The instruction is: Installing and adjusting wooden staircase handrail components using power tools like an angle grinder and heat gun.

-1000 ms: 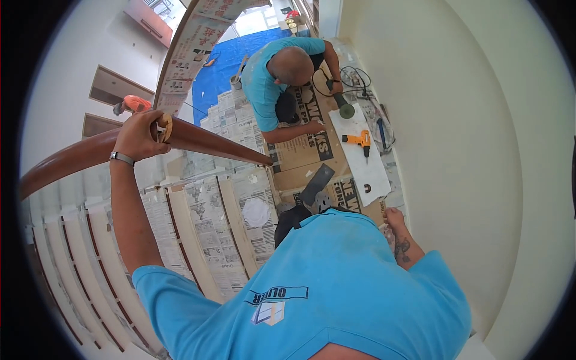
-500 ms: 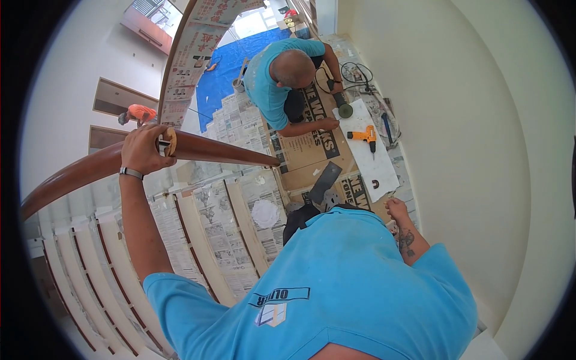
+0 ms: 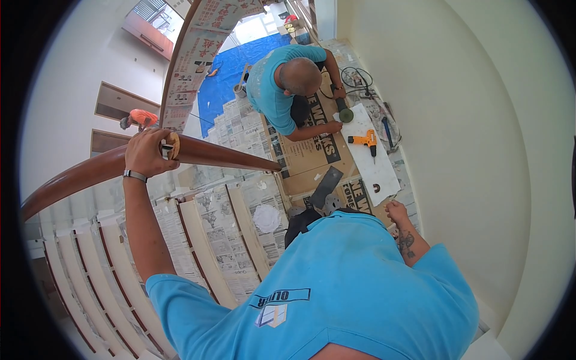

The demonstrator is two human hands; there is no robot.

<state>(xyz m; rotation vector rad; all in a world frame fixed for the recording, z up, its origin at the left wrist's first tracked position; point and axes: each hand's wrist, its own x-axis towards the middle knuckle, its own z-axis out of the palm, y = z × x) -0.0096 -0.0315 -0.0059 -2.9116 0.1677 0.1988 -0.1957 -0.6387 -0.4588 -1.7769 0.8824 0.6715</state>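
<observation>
My left hand (image 3: 144, 153) is wrapped over a brown wooden handrail (image 3: 72, 180), right at its end. Beside my fingers, the pale cut end (image 3: 174, 146) of a second handrail length (image 3: 228, 157) shows, with a small metal piece in the gap between the two. Down by my right side, my right hand (image 3: 396, 212) is closed with its fingers curled; what they hold, if anything, is too small to tell. Closest to it lies a white board (image 3: 369, 162) bearing an orange cordless drill (image 3: 365, 141) and a small dark horseshoe-shaped piece (image 3: 376, 188).
Ahead, a crouching co-worker (image 3: 279, 90) grips an angle grinder (image 3: 344, 111) over cardboard (image 3: 300, 174). Paper-covered stairs (image 3: 222, 234) descend to my left. A pale wall (image 3: 456, 120) rises on the right. A blue sheet (image 3: 234, 66) and another person in orange (image 3: 143, 116) are farther off.
The whole view has shifted slightly. My left hand keeps its hold on the handrail, and my right hand stays at my side. The co-worker remains crouched with the grinder.
</observation>
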